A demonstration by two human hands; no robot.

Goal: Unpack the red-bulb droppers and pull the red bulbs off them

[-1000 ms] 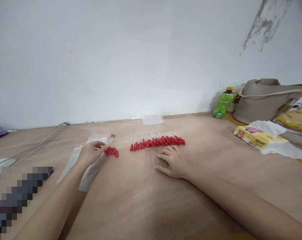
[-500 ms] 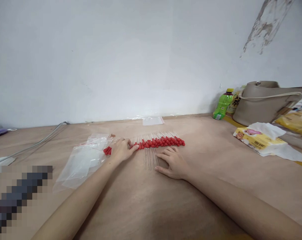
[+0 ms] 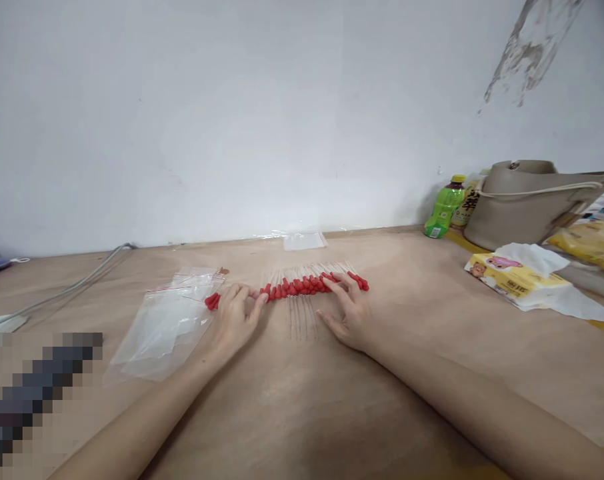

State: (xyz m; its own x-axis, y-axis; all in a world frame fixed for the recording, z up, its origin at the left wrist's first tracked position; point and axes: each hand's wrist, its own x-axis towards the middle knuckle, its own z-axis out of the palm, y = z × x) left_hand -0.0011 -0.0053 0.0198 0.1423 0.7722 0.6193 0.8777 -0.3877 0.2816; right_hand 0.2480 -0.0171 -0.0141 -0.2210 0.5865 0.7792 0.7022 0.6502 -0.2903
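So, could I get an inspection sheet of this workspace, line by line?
Surface: brown covering, faintly creased.
Job's things: row of red-ended thin pieces, some stems pointing toward the viewer; more red ends just left of the left hand.
Clutter: clear bags left; tissue pack, green bottle, beige bag right; dark pixelated object, unclear.
Hands: left hand at the row's left end, grip unclear; right hand spread, fingers over red ends.
Cables: one grey cable, at the left.
Surroundings: pale wall, peeling patch upper right.
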